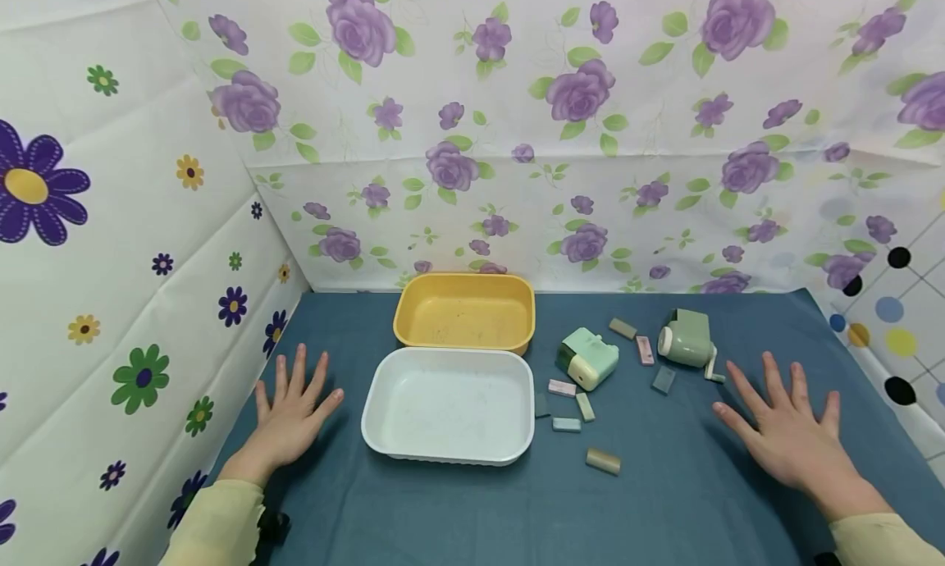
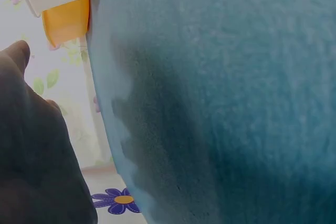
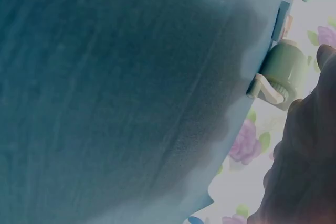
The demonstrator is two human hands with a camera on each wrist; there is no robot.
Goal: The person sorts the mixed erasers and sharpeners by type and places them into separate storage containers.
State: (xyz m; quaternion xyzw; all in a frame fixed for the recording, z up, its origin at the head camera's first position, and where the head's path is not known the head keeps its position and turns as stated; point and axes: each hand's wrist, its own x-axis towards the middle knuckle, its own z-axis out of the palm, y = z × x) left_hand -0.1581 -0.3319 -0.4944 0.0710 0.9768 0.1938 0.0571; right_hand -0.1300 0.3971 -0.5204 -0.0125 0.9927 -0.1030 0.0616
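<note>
My left hand (image 1: 290,422), fingers spread and holding nothing, is over the blue cloth left of a white tray (image 1: 448,457). Fingers also spread, my right hand (image 1: 797,439) holds nothing near a green pencil sharpener (image 1: 690,336) with a crank handle. Both hands cast shadows on the cloth in the wrist views. Left of that sharpener sits a mint-green boxy device (image 1: 591,357), its kind unclear. Small eraser-like blocks lie around them, including a pink one (image 1: 645,351), a light blue one (image 1: 566,425) and a brownish one (image 1: 603,461).
Behind the white tray stands a yellow basin (image 1: 465,342), close against it. Flowered sheets rise at the back (image 1: 509,197) and left (image 1: 148,303) of the blue-covered table (image 1: 443,517). A dotted sheet (image 1: 904,303) hangs at the right.
</note>
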